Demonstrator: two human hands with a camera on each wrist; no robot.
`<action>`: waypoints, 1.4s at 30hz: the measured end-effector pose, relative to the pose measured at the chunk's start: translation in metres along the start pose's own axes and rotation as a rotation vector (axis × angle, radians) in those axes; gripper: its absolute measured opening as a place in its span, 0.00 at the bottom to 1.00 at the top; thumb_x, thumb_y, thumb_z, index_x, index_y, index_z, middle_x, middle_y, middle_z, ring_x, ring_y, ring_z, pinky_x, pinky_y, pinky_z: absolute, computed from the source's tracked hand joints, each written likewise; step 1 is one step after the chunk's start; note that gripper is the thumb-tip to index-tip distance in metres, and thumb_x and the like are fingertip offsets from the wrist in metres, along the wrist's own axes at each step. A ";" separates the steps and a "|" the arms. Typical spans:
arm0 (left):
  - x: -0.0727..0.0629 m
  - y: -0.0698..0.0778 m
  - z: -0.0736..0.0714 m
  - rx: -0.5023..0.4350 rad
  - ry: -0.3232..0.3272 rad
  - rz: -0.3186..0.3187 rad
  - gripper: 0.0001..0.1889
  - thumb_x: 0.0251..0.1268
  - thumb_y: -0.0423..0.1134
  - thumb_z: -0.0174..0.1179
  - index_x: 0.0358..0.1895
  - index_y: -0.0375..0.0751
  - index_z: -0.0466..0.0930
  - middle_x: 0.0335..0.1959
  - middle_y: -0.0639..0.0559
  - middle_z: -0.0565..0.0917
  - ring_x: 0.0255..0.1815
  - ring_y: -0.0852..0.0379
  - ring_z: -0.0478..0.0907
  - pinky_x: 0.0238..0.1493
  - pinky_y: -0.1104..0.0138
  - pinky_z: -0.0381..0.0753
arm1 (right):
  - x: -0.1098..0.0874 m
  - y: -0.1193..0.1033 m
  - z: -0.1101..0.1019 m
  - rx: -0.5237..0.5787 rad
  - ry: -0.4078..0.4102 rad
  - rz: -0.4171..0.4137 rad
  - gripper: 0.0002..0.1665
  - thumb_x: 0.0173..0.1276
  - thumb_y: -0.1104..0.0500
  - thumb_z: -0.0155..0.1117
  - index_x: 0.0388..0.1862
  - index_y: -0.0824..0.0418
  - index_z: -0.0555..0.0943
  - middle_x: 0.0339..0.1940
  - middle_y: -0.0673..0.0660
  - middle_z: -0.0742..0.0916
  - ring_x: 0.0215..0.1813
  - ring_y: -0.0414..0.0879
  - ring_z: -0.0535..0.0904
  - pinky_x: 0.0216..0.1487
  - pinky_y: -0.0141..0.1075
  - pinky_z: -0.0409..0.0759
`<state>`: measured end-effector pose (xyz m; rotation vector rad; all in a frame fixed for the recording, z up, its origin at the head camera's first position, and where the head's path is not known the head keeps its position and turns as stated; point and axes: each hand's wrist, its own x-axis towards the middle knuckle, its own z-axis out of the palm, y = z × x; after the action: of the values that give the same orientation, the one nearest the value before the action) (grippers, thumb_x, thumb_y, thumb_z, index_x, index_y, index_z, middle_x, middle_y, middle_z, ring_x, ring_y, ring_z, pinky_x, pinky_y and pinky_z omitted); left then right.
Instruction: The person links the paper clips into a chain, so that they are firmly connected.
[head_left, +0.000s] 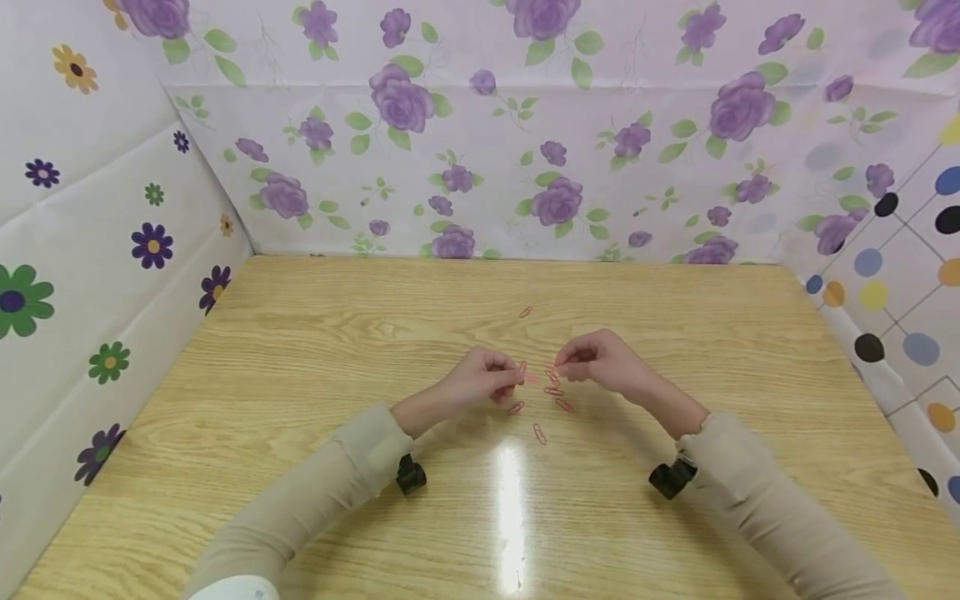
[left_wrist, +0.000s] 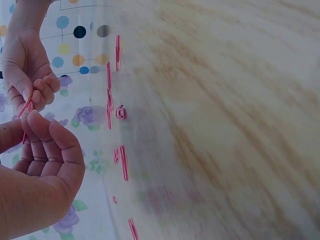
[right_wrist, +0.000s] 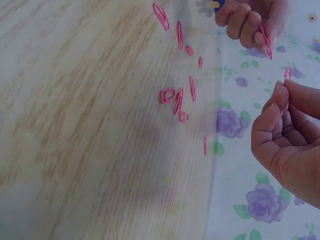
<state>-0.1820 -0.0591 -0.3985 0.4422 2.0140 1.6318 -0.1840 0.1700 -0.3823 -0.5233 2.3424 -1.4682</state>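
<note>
My left hand [head_left: 482,377] pinches a pinkish-red paper clip [right_wrist: 266,42] between thumb and forefinger. Facing it, my right hand [head_left: 603,364] pinches another paper clip [right_wrist: 288,73] by one end, its tip standing up from the fingertips. The right wrist view shows a small gap between the two clips. From the left wrist the held clips [left_wrist: 28,106] overlap, so I cannot tell there which is which. Both hands are raised over the table, with several loose clips of the same colour lying beneath and around them, such as one loose paper clip [head_left: 564,406] near the right hand.
On the wood-grain table [head_left: 337,333] one paper clip [head_left: 527,312] lies farther back and another clip [head_left: 539,433] lies nearer to me. A flowered sheet [head_left: 480,167] walls off the back; patterned sheets stand at both sides. Light glares on the tabletop in front.
</note>
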 end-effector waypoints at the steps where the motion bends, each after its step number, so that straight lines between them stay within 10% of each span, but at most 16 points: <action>1: 0.000 0.001 0.000 -0.003 0.000 0.000 0.13 0.65 0.31 0.53 0.35 0.17 0.73 0.17 0.52 0.74 0.23 0.58 0.73 0.29 0.69 0.77 | 0.000 -0.001 0.001 -0.003 0.001 -0.006 0.08 0.62 0.67 0.60 0.36 0.73 0.80 0.30 0.64 0.82 0.31 0.46 0.77 0.38 0.45 0.77; 34: -0.004 0.005 -0.001 -0.241 -0.079 -0.065 0.11 0.68 0.30 0.46 0.26 0.38 0.73 0.18 0.52 0.73 0.21 0.59 0.72 0.29 0.68 0.75 | -0.007 -0.020 0.023 -0.098 0.069 -0.185 0.03 0.62 0.70 0.59 0.32 0.69 0.81 0.27 0.58 0.83 0.26 0.42 0.73 0.27 0.31 0.72; 42: -0.005 0.006 -0.006 -0.213 -0.027 -0.064 0.08 0.68 0.30 0.45 0.34 0.27 0.72 0.21 0.51 0.74 0.24 0.58 0.74 0.33 0.64 0.76 | -0.013 -0.025 0.020 -0.137 0.087 -0.229 0.04 0.61 0.72 0.59 0.31 0.69 0.81 0.27 0.61 0.83 0.26 0.45 0.74 0.27 0.32 0.73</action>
<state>-0.1814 -0.0655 -0.3913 0.3168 1.7912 1.7667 -0.1599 0.1503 -0.3670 -0.8026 2.5338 -1.4588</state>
